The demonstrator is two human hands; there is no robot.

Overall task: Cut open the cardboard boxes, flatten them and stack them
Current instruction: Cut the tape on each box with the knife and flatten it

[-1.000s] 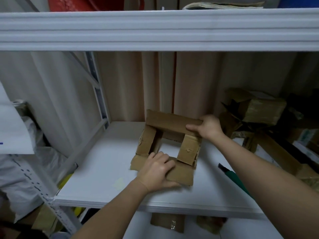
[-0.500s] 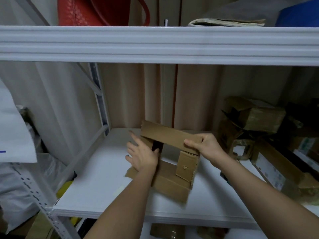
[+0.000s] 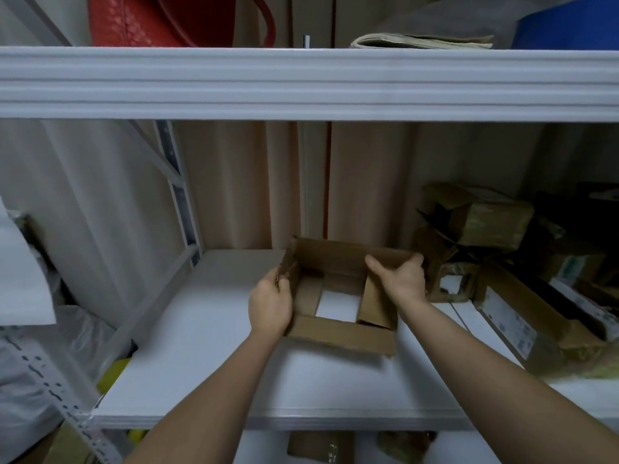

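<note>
White shelf (image 3: 207, 333); cardboard boxes (image 3: 495, 226) right; beige curtain (image 3: 234, 182) behind.

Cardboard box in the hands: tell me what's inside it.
Nothing lies inside the cardboard box. Through its open bottom the white shelf shows, framed by folded-in flaps. The left hand and right hand cover parts of the side walls, so those spots stay unseen.
</note>
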